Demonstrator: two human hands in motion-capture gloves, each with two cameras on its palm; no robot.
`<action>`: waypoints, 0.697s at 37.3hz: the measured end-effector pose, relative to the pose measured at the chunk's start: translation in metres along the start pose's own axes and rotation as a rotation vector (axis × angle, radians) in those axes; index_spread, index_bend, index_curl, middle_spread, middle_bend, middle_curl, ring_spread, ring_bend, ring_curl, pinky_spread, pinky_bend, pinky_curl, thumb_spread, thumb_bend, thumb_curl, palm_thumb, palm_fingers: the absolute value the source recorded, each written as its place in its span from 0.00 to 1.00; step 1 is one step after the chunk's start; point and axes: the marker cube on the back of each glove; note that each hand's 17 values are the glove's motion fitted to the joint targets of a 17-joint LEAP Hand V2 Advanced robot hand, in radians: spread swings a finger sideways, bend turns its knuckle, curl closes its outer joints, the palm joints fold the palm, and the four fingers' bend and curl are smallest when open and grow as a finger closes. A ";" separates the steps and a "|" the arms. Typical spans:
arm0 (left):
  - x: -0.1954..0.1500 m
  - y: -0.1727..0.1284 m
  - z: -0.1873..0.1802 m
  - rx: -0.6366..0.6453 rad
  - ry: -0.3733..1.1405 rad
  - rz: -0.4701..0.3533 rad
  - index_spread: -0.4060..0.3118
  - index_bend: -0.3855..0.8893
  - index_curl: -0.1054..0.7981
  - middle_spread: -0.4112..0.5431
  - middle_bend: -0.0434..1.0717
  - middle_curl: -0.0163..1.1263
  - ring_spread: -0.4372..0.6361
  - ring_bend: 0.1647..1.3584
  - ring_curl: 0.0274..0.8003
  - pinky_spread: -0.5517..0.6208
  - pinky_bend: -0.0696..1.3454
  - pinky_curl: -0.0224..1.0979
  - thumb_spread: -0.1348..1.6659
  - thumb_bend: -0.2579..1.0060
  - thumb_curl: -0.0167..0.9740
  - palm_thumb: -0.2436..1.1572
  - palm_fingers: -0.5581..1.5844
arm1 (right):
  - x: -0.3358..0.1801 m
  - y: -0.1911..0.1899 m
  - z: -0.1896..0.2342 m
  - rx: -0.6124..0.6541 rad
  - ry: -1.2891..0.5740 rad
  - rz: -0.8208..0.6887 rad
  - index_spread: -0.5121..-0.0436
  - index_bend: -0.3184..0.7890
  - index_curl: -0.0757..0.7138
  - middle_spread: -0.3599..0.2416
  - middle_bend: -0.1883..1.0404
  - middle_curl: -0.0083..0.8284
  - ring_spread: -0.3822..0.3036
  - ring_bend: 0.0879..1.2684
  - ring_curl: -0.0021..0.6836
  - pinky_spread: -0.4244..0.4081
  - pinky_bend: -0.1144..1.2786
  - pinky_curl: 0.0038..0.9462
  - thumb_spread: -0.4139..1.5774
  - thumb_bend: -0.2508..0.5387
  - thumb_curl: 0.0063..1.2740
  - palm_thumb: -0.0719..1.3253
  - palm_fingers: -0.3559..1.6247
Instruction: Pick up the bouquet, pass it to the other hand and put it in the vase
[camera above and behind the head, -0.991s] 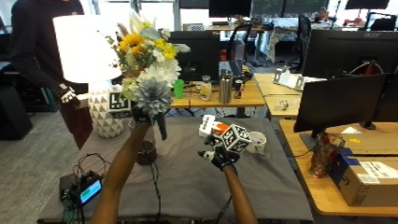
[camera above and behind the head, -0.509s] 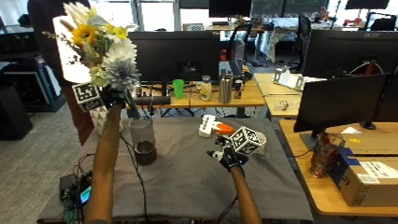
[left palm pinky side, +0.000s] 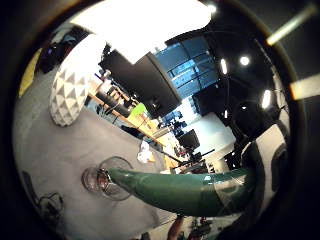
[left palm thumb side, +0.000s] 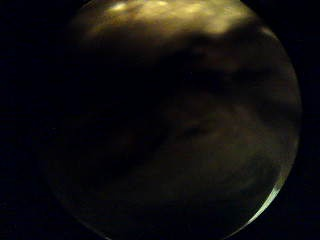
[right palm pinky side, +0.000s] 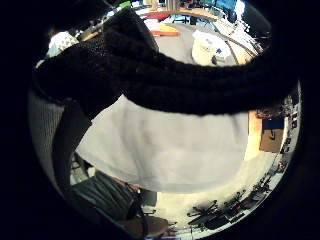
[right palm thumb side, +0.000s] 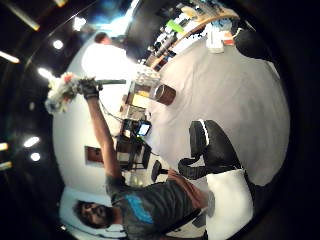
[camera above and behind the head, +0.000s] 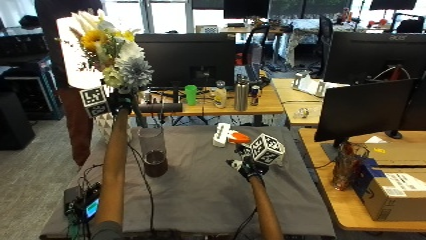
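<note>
The left hand (camera above and behind the head: 121, 99) is raised high above the table's left side, its fingers curled round the bouquet (camera above and behind the head: 113, 50) just under the flower heads. The bouquet is a bunch of white, yellow and grey-blue blooms standing up above the fist, while its green-wrapped stem bundle (camera above and behind the head: 160, 107) sticks out roughly level toward the right. In the left little finger side palm view that green wrap (left palm pinky side: 185, 189) tapers to a point that hangs right over the mouth of the glass vase (left palm pinky side: 107, 177).

The right hand (camera above and behind the head: 245, 167) hovers low over the middle of the grey tablecloth (camera above and behind the head: 200, 195), holding nothing; the palm views show its fingers (right palm pinky side: 165, 80) loosely bent.

The vase (camera above and behind the head: 153, 151) stands upright on the cloth below the raised hand, clear glass with a dark lower part. A white patterned lamp base (left palm pinky side: 70, 95) sits behind it near the table's far left corner. Open cloth lies between the vase and the right hand, and toward the near edge. A small screened device (camera above and behind the head: 83, 202) rests on the cloth's left edge, with cables running past the vase.
</note>
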 end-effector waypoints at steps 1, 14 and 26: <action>-0.005 -0.001 0.003 -0.011 0.001 -0.006 0.09 0.53 0.78 0.05 0.81 0.61 0.07 0.70 0.65 0.10 0.55 0.44 0.56 0.18 0.57 0.67 0.89 | -0.002 -0.001 0.000 -0.003 0.011 -0.001 0.47 0.45 0.67 0.62 0.29 0.44 0.83 0.07 0.39 0.97 0.45 0.38 0.74 0.29 0.36 0.63 0.49; -0.066 0.015 0.047 -0.168 -0.045 -0.094 0.09 0.50 0.79 0.06 0.77 0.61 0.08 0.69 0.64 0.10 0.55 0.44 0.59 0.18 0.52 0.66 0.88 | -0.026 -0.017 0.020 -0.057 0.106 -0.050 0.44 0.45 0.66 0.64 0.29 0.43 0.85 0.07 0.37 0.97 0.46 0.39 0.74 0.29 0.35 0.62 0.47; -0.105 0.030 0.052 -0.219 0.020 -0.143 0.10 0.48 0.79 0.07 0.76 0.60 0.09 0.68 0.63 0.15 0.43 0.41 0.62 0.18 0.48 0.65 0.83 | -0.027 -0.020 0.024 -0.053 0.099 -0.059 0.44 0.46 0.65 0.65 0.29 0.41 0.86 0.06 0.35 0.96 0.47 0.39 0.75 0.29 0.34 0.61 0.45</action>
